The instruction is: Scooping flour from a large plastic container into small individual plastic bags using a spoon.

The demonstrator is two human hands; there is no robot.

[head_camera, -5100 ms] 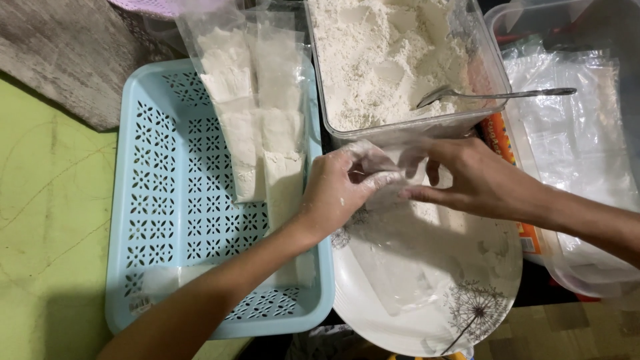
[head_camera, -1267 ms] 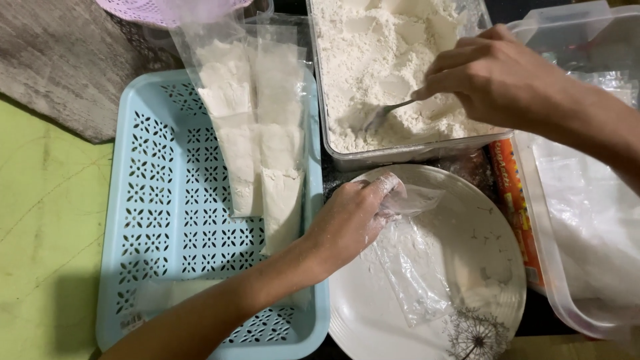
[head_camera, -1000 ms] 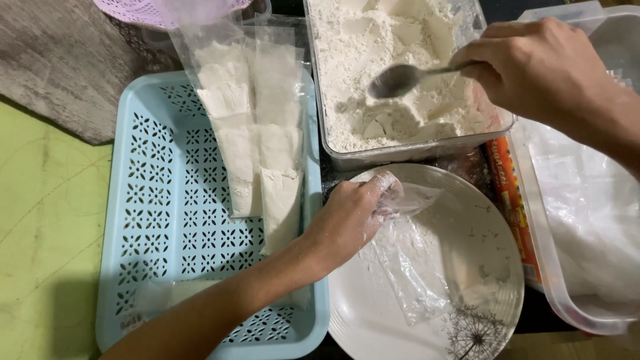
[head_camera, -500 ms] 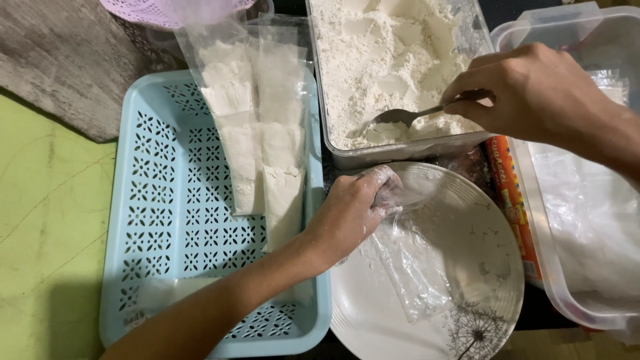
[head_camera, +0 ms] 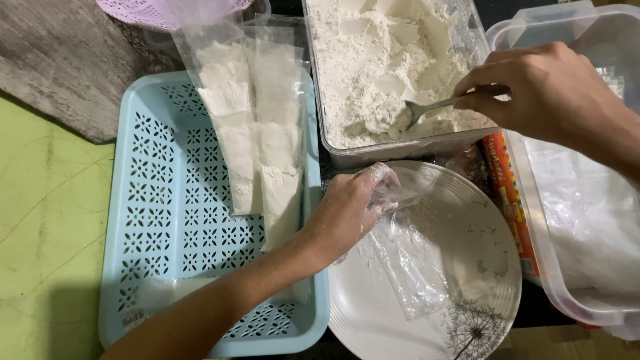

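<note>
My left hand (head_camera: 350,210), dusted with flour, holds a small clear plastic bag (head_camera: 407,257) by its mouth over a white plate (head_camera: 467,227) with a dandelion print. My right hand (head_camera: 540,87) grips a metal spoon (head_camera: 427,110) whose bowl is dug into the white flour (head_camera: 380,60) inside a clear rectangular container (head_camera: 400,148). The bag hangs limp on the plate with a little flour in it.
A light blue perforated tray (head_camera: 173,220) on the left holds several flour-filled plastic bags (head_camera: 257,133). A clear plastic tub (head_camera: 580,220) with plastic bags stands at the right. A pink basket (head_camera: 173,10) sits at the top edge. The floor mat (head_camera: 40,240) is green.
My right hand took up the spoon and has worked it through the flour; it now digs in at the container's near side. My left hand keeps the bag on the plate.
</note>
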